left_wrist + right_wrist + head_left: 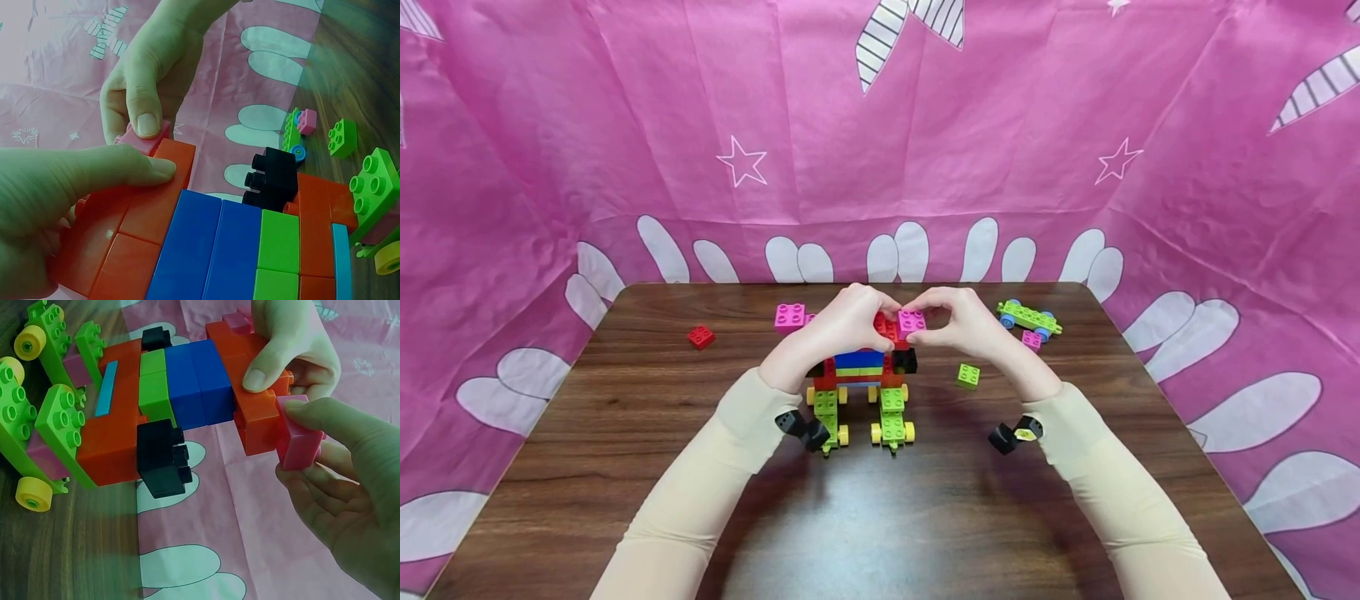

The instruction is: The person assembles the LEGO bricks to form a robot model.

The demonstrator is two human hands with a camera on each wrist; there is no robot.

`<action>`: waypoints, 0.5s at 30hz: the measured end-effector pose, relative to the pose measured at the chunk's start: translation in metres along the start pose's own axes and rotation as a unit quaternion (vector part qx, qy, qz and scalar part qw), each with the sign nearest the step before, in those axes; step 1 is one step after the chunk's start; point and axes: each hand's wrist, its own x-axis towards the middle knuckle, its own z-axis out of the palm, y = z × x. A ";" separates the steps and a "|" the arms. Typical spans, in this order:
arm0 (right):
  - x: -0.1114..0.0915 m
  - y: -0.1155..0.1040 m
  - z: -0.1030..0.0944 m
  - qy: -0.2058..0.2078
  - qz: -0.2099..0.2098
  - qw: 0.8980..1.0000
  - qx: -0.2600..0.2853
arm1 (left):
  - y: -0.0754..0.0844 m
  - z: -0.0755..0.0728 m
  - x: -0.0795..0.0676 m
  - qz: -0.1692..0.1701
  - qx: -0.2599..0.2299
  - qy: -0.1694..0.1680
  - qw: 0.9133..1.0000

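A built figure of toy bricks stands on the table: red bricks on top, blue bricks and green ones below, then a wider red part on two green wheeled bases with yellow wheels. My left hand grips the top red bricks, thumb on the front face, other fingers behind and partly hidden. Between thumb and fingers, my right hand pinches a pink brick at the right end of those red bricks. Whether the two are joined, I cannot tell. A black brick juts out lower on that side.
A loose green brick lies right of the figure. Farther right are a green wheeled base with blue wheels and a small pink brick. Leftward sit a larger pink brick and a red brick. Pink cloth hangs behind.
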 end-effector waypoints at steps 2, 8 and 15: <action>0.001 0.000 -0.001 -0.003 0.001 1.000 0.001 | 0.000 0.000 0.000 0.002 -0.001 0.001 1.000; 0.002 -0.002 -0.002 -0.011 0.002 1.000 -0.003 | -0.001 -0.001 -0.001 0.008 -0.004 0.003 1.000; 0.002 -0.003 -0.003 -0.013 0.001 1.000 -0.014 | -0.001 -0.001 -0.001 0.011 -0.005 0.005 1.000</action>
